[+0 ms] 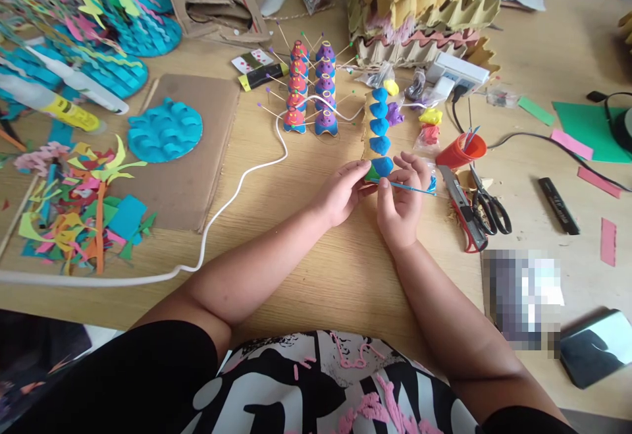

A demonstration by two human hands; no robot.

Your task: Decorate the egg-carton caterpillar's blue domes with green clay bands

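A strip of egg carton [379,127] lies upright in front of me, its bumps coated in blue clay, with a green patch of clay [371,173] at the near end. My left hand [345,190] grips that near end from the left side, its thumb on the green. In my right hand [402,200] a thin blue stick [412,188] is pinched between thumb and fingers, its tip against the clay at the near bump. Finished caterpillar figures, a red row [295,88] and a purple row [325,88], stand further left, with pins sticking out.
Right of the strip are clay bags [429,136], a red cup [461,151], a box cutter [464,207] and scissors [488,203]. A white cable [241,184] crosses the table. Cardboard [172,197] with a blue disc [165,130] and paper scraps [83,217] lie left; egg trays [419,6] are stacked behind.
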